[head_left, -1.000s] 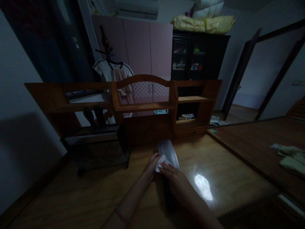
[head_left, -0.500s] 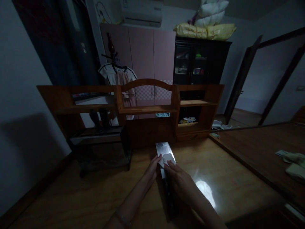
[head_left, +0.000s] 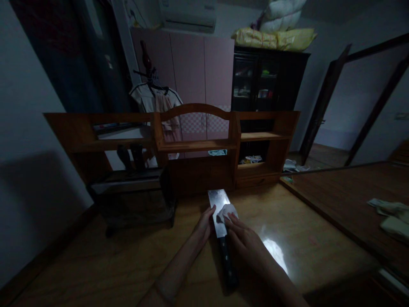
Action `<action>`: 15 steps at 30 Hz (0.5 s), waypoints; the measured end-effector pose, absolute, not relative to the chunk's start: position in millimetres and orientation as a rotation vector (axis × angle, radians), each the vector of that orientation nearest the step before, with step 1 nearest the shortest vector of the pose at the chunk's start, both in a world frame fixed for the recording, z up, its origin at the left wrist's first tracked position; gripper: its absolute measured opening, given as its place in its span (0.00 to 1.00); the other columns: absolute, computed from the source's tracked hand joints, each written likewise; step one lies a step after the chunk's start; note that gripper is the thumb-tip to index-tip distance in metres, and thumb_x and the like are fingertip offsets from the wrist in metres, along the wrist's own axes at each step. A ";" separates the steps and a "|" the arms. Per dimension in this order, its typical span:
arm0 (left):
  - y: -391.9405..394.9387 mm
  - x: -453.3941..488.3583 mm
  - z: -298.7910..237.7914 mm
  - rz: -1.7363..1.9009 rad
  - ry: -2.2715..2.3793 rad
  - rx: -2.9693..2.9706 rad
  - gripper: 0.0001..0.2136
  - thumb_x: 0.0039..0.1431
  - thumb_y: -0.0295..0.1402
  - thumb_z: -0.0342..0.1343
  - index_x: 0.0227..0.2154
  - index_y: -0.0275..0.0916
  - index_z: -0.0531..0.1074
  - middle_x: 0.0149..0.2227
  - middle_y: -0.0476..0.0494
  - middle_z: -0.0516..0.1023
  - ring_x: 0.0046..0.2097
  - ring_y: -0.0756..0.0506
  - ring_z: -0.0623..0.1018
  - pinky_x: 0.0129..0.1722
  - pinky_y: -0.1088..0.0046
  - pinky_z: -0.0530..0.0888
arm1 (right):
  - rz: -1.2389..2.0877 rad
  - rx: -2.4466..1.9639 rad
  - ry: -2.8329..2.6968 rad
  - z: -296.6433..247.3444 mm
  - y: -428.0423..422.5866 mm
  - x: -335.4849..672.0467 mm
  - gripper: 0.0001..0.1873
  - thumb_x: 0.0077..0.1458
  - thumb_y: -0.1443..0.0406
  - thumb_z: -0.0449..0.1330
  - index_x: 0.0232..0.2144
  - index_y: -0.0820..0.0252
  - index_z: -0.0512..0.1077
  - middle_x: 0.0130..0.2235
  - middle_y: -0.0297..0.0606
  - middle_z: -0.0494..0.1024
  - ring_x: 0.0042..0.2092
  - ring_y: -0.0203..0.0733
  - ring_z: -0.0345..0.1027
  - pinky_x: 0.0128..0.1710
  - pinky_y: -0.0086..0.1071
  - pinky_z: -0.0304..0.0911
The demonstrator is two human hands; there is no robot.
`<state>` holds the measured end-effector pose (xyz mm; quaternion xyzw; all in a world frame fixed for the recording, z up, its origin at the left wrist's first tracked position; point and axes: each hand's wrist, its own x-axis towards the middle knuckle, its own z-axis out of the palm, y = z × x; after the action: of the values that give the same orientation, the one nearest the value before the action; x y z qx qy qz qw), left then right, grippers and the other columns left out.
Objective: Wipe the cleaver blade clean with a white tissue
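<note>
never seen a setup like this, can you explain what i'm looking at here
There is no machine here, just a person's two bare hands. One camera, worn on the head and looking forward and down, took every picture. The left hand touches the left edge of a broad-bladed knife, whose dark handle points toward the wearer. The right hand holds a crumpled white wad, cloth or tissue, against the blade. Below is a wooden table; on it, to the left, stands a dark box, with a wooden shelf unit behind.
</note>
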<state>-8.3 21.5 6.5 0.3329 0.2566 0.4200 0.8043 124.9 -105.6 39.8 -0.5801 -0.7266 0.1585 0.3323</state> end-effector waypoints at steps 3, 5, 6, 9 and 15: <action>21.0 -8.3 8.3 0.894 0.560 0.695 0.16 0.56 0.35 0.59 0.44 0.30 0.70 0.42 0.35 0.75 0.37 0.44 0.77 0.40 0.68 0.73 | 0.585 -1.455 -1.630 30.8 -97.8 122.9 0.25 0.63 0.53 0.48 0.57 0.54 0.66 0.64 0.38 0.53 0.66 0.43 0.43 0.64 0.40 0.41; 20.8 -9.5 9.1 0.890 0.568 0.690 0.17 0.56 0.35 0.58 0.45 0.31 0.70 0.43 0.35 0.75 0.37 0.45 0.76 0.39 0.68 0.73 | 0.687 -1.375 -1.407 23.0 -90.5 119.4 0.26 0.61 0.52 0.50 0.57 0.56 0.67 0.64 0.40 0.55 0.64 0.46 0.47 0.63 0.42 0.45; 20.6 -10.3 9.6 0.888 0.570 0.689 0.17 0.56 0.35 0.58 0.46 0.31 0.69 0.44 0.35 0.75 0.37 0.45 0.76 0.39 0.69 0.73 | 0.751 -1.320 -1.295 19.1 -86.8 117.7 0.28 0.59 0.52 0.52 0.58 0.57 0.64 0.63 0.41 0.57 0.63 0.47 0.52 0.61 0.43 0.50; 19.9 -12.0 10.6 0.884 0.577 0.691 0.18 0.56 0.36 0.59 0.47 0.31 0.70 0.44 0.35 0.75 0.37 0.45 0.76 0.38 0.69 0.73 | 0.970 -1.176 -1.053 10.8 -77.2 116.1 0.37 0.56 0.53 0.57 0.63 0.62 0.54 0.56 0.45 0.67 0.52 0.49 0.67 0.50 0.42 0.64; 21.0 -11.4 11.1 0.895 0.606 0.684 0.17 0.55 0.35 0.60 0.46 0.31 0.70 0.42 0.36 0.75 0.36 0.44 0.76 0.37 0.69 0.73 | 0.793 -1.335 -1.220 21.3 -77.4 128.3 0.28 0.57 0.59 0.56 0.58 0.66 0.64 0.48 0.43 0.75 0.46 0.48 0.70 0.44 0.36 0.66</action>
<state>-11.4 21.0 11.1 0.3192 0.2826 0.4177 0.8023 128.3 -77.4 21.3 -0.5642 -0.5156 0.3350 0.5510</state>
